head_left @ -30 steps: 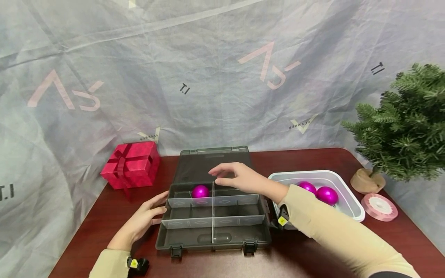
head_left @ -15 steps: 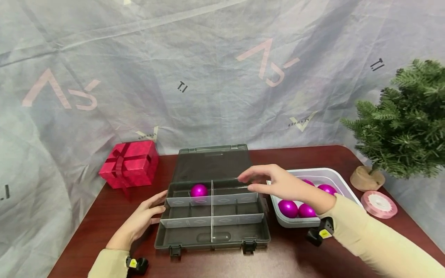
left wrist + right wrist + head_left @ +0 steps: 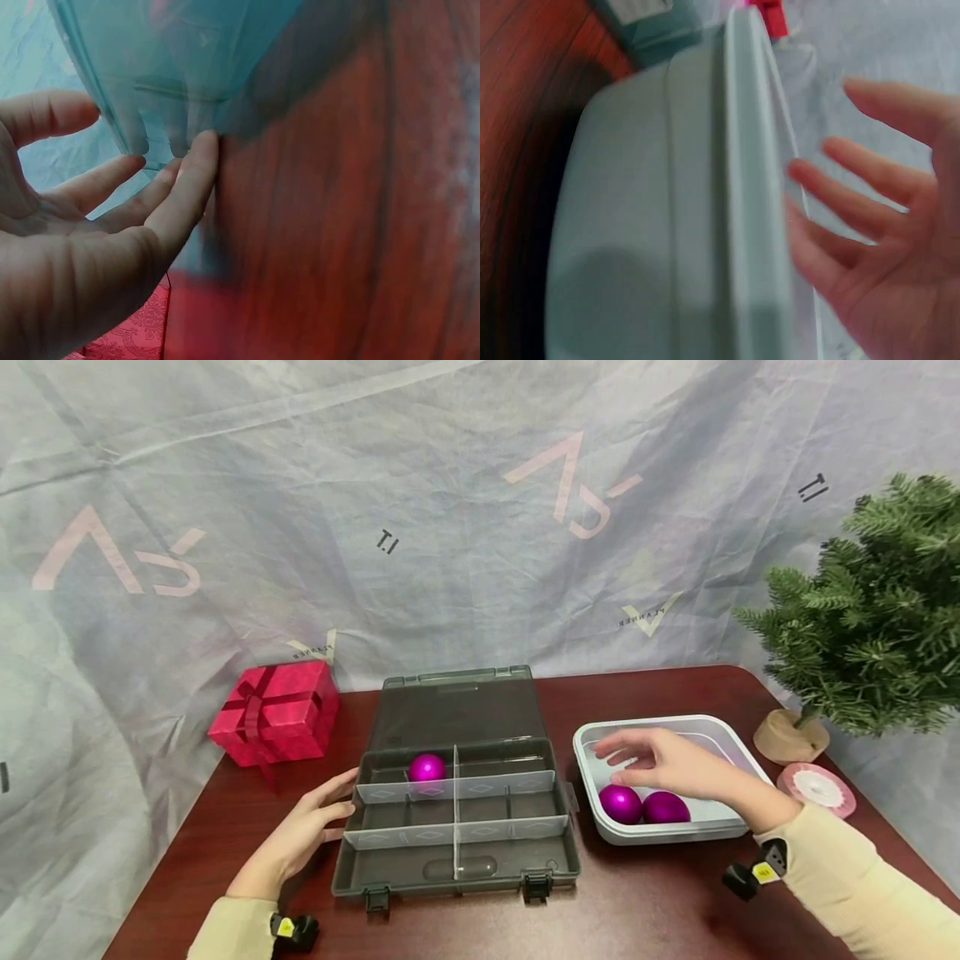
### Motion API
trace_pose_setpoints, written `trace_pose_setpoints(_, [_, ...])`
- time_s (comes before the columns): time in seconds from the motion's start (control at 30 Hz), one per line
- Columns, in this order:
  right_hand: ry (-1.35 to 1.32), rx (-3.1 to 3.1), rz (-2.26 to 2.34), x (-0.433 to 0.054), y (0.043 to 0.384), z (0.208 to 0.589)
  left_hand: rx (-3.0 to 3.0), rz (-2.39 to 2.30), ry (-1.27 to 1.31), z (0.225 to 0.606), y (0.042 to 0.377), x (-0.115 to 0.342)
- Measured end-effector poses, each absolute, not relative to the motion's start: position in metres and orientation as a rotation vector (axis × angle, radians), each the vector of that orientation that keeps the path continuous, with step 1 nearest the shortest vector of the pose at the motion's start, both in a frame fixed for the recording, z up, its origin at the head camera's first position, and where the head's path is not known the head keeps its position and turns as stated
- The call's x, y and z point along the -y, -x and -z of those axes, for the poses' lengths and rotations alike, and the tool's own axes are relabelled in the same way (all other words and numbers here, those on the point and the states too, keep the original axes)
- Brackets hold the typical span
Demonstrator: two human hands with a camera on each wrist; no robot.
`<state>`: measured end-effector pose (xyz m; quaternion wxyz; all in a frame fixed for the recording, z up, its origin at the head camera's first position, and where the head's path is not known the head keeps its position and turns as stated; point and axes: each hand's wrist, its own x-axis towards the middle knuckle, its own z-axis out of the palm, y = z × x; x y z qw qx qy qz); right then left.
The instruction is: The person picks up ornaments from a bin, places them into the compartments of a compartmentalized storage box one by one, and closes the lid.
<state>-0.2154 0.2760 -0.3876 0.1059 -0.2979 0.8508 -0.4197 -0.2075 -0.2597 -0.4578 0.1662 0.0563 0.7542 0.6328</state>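
Observation:
A dark see-through divided box (image 3: 405, 866) lies with its lid laid back on the table. One shiny magenta ball (image 3: 427, 768) sits in its back left compartment. My left hand (image 3: 303, 835) rests its fingertips against the box's left wall; in the left wrist view the fingers (image 3: 196, 169) touch the clear side. Over the white plastic tub (image 3: 667, 835) hovers my right hand (image 3: 667, 764), fingers spread and holding nothing. Two magenta balls show below it, a left ball (image 3: 620, 804) and a right ball (image 3: 666, 807); the hand and forearm cover part of the tub.
A red gift box (image 3: 277, 710) with a ribbon stands at the back left. To the right are a small artificial fir tree (image 3: 870, 618) on a wooden base (image 3: 790, 737) and a pink ribbon roll (image 3: 817, 789). A grey printed cloth (image 3: 450, 568) hangs behind the table (image 3: 525, 927).
My right hand has moved right, from above the divided box to above the white tub, and carries nothing. The left hand stays at the box's left side. The view has shifted slightly.

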Motion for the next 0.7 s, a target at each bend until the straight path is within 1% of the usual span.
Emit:
trace_pose_setpoints(0.23, [0.905,-2.426,1.149,-0.287,0.215,0.405,-2.152,-1.808,-0.156,0.458,0.207,0.260])
trace_pose_setpoints(0.5, [0.980,-2.482,0.987,-0.290,0.215,0.421,-2.138,-1.821,-0.160,0.459,0.206,0.260])
trace_pose_setpoints(0.7, [1.014,-2.462,1.004,-0.292,0.217,0.426,-2.141,-1.819,-0.160,0.459,0.207,0.260])
